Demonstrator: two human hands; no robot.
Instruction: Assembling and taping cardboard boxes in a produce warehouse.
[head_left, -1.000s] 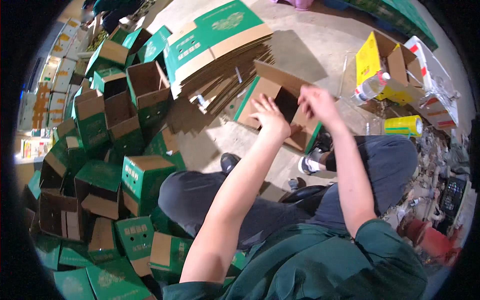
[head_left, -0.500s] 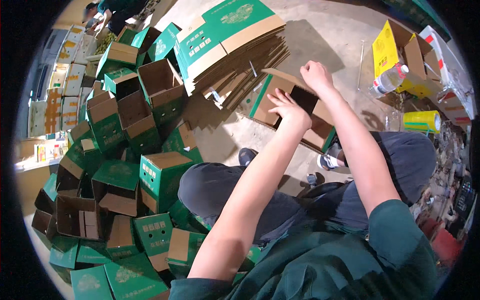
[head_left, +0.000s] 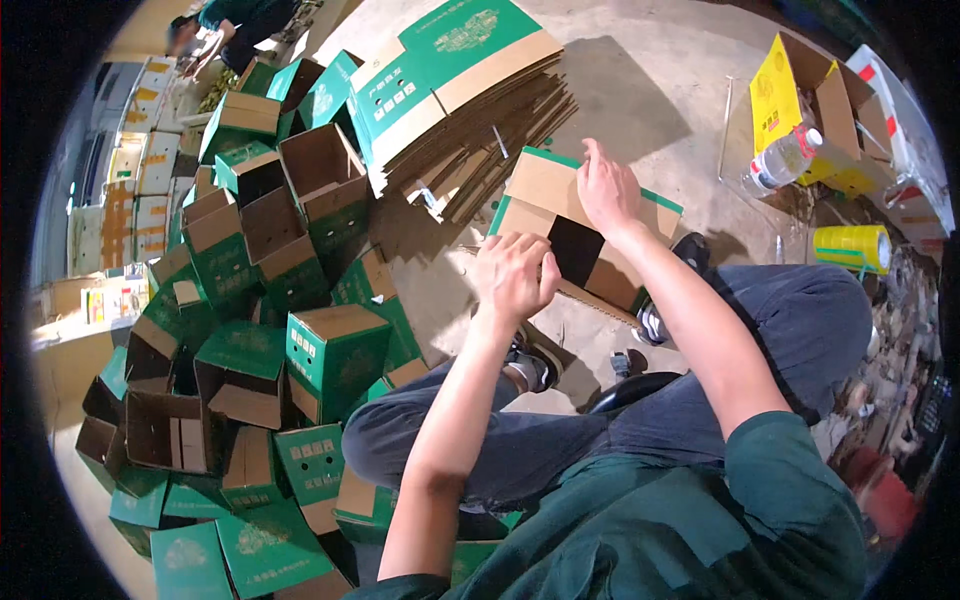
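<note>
A green and brown cardboard box [head_left: 530,181] stands on the floor between my feet, its brown flaps partly folded inward around a dark square gap. At its near left edge, my left hand [head_left: 515,275] has its fingers curled over a flap, with the thumb toward the gap. My right hand [head_left: 608,190] lies over the far flap on the right, fingers stretched out and pressing on the cardboard. The palms hide parts of both flaps.
A stack of flattened green boxes [head_left: 460,70] lies ahead. Many folded boxes [head_left: 340,360] pile up on my left. On the right are a yellow box [head_left: 775,95], a plastic bottle [head_left: 785,160] and a yellow tape roll [head_left: 850,248]. Another person [head_left: 235,25] bends at the far left.
My left hand has moved from over the opening to the box's near left edge. My right hand has come down and opened onto the far flap, which now lies lower.
</note>
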